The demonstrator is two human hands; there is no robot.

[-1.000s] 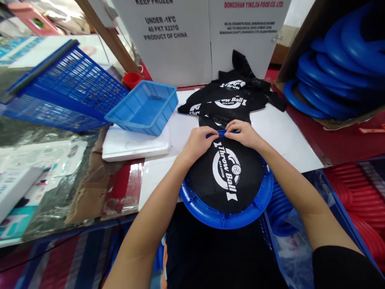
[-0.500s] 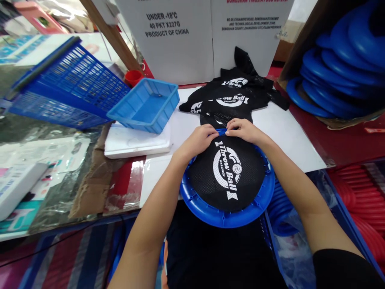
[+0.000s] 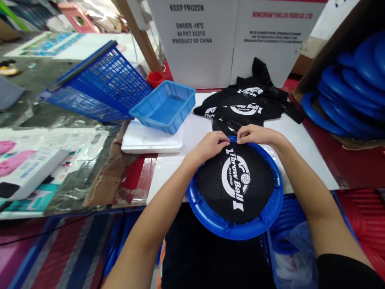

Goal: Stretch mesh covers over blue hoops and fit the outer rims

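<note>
black mesh net (image 3: 237,182) on blue ring (image 3: 228,228), far edge under both hands.
left hand (image 3: 210,146) and right hand (image 3: 255,134) side by side, fingertips pinching net's edge.

Both my bare forearms reach forward and converge. My left hand (image 3: 211,146) lies palm-down, fingers curled, fingertips pinched. My right hand (image 3: 255,134) mirrors it, knuckles up, its fingertips almost meeting those of the left.
</note>
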